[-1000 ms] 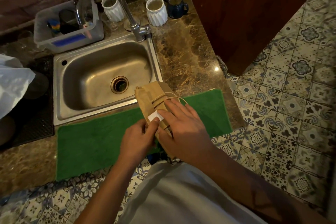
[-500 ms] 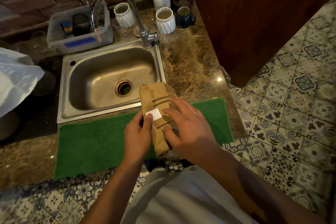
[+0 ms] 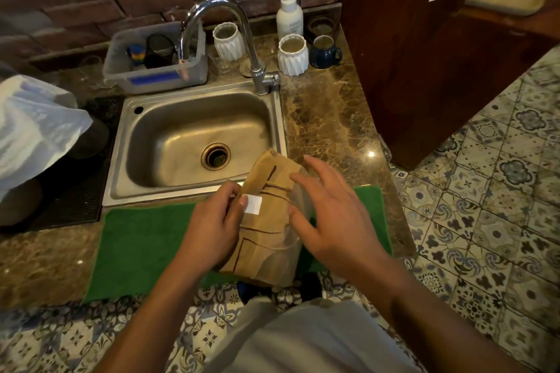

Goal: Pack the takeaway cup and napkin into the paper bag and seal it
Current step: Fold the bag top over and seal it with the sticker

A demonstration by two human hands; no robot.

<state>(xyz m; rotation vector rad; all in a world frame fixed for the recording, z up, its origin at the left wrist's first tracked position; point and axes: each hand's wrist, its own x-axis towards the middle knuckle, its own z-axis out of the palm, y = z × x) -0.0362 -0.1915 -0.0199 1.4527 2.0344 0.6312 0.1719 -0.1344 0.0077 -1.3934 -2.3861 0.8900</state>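
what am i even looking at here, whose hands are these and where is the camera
There is no machine here: a person wears a wide-angle camera on the head, so you look down at their own two hands. The view bends at the edges because of the lens.

The left hand grips the side of a folded brown paper bag, its thumb at a white sticker that sits on the fold. The right hand hovers by the other side with fingers spread, holding nothing. What is inside the bag cannot be seen.

The bag is over a green mat on a marble counter, in front of a steel sink with a tap. Behind stand a soap pump bottle, two white ribbed cups and a dark blue mug.
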